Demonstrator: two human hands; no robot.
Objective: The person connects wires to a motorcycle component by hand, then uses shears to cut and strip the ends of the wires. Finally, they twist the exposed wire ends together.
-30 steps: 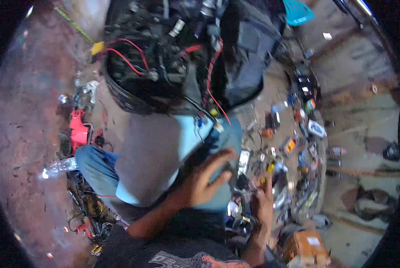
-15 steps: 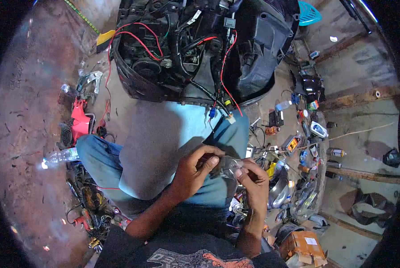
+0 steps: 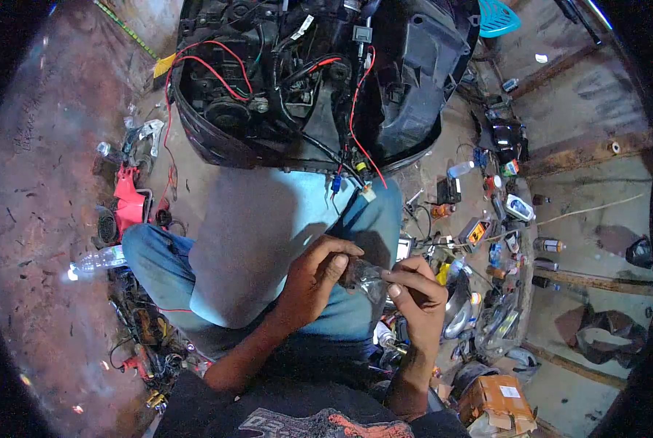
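A small clear plastic bag is stretched between my two hands above the lap. My left hand grips its left end, where something dark shows through, too small to make out. At the bag's right edge, my right hand pinches the plastic between thumb and fingers. Beyond the hands lies a black motorcycle body part with wiring. A red wire and a white connector hang from its near edge over the knee.
On the left are a plastic bottle and a red part. Bottles, tools and an orange-labelled box crowd the floor on the right. A cardboard box sits at the lower right.
My right hand has shifted its fingers on the bag and moved slightly right. The black body part appears a little further left and up in view.
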